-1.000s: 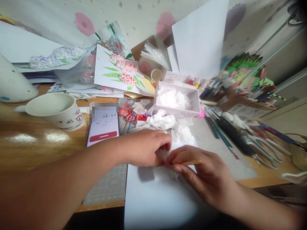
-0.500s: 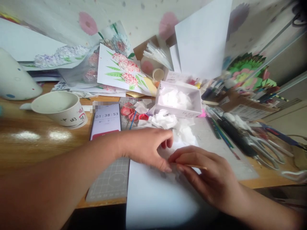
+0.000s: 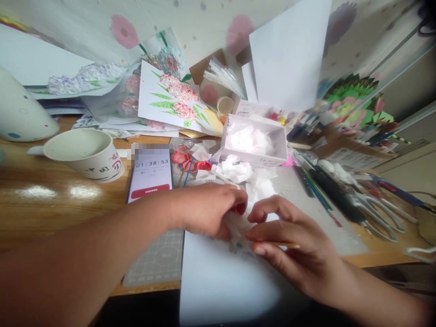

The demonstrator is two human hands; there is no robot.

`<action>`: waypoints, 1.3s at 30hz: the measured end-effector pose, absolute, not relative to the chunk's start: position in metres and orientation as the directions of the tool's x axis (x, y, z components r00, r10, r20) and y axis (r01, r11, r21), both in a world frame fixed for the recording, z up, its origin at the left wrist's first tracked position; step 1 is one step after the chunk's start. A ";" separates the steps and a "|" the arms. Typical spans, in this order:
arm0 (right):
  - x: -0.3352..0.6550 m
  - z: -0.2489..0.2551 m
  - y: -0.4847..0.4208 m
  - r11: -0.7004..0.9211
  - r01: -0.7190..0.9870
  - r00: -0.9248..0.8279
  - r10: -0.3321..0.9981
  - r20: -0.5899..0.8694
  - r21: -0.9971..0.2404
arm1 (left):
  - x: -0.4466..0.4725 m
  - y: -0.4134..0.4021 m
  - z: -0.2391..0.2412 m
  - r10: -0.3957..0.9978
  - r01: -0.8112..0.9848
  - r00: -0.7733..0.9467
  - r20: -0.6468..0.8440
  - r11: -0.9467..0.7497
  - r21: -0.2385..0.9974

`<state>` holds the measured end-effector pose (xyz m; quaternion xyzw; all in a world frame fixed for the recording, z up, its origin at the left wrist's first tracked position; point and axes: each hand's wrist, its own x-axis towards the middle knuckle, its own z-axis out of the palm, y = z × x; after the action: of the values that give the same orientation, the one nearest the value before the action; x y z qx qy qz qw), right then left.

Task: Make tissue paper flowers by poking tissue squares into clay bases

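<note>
A thin wooden stick, like a toothpick (image 3: pixel 284 245), is pinched between the thumb and a finger of my right hand (image 3: pixel 299 238). That hand's index finger is lifted and curved off the stick. My left hand (image 3: pixel 207 211) is to its left, fingers curled in and thumb bent down; what they grip, if anything, is hidden. Between both hands, small whitish crumpled paper bits (image 3: pixel 240 231) lie on a white sheet (image 3: pixel 218 277), blurred. Just beyond my left hand are loose white tissue pieces (image 3: pixel 235 170).
A small white box (image 3: pixel 254 152) of tissue pieces stands behind. To the left are a phone (image 3: pixel 150 175) showing a timer and a cup (image 3: pixel 85 152). Scissors (image 3: pixel 378 209) and several tools lie at right. A floral picture (image 3: pixel 170 97) leans behind, above red wax-like discs (image 3: pixel 184 156).
My right index finger has lifted away from the stick and the left hand, and the right hand has opened slightly. My left thumb has drawn in over the paper bits.
</note>
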<state>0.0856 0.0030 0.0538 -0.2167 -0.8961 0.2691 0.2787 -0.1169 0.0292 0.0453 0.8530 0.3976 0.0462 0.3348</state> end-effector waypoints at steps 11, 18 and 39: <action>0.081 0.047 0.004 0.803 0.281 -0.803 0.497 0.329 -0.526 | -0.118 0.031 0.047 0.670 0.611 0.722 -0.170 -0.502 0.613; 0.080 0.048 0.004 0.870 0.266 -0.829 0.427 0.362 -0.416 | -0.118 0.030 0.046 0.682 0.613 0.712 -0.166 -0.489 0.621; 0.094 0.060 0.010 0.795 0.179 -0.862 0.411 0.297 -0.579 | -0.110 0.018 0.052 0.747 0.696 0.642 -0.172 -0.474 0.540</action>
<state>0.0944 0.0095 0.0604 -0.1597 -0.9241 0.2774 0.2087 -0.1100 0.0184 0.0524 0.8574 0.4206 0.0434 0.2933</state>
